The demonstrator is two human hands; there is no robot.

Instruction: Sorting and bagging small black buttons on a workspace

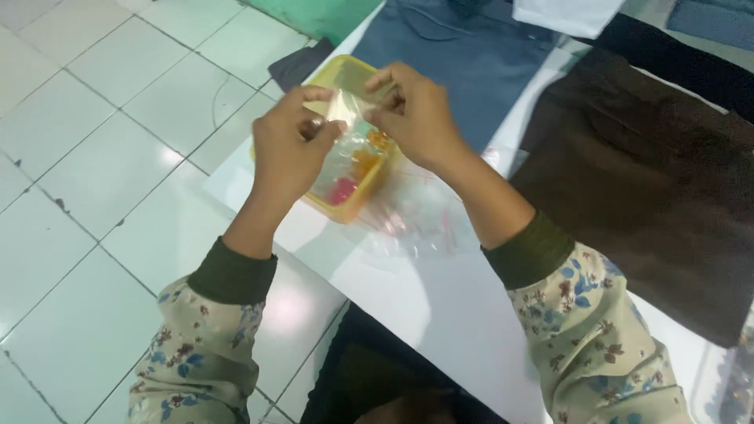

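Note:
My left hand and my right hand pinch the top edge of a small clear plastic bag between them, above the white table. The bag hangs down with small orange and pink pieces showing through it. Right under the bag stands a yellow plastic box with red and orange bits inside. More clear plastic bags lie flat on the table beside the box, below my right wrist.
Folded garments lie on the table: a blue one behind the box, a dark brown one to the right, a white one at the back. White floor tiles stretch to the left of the table edge.

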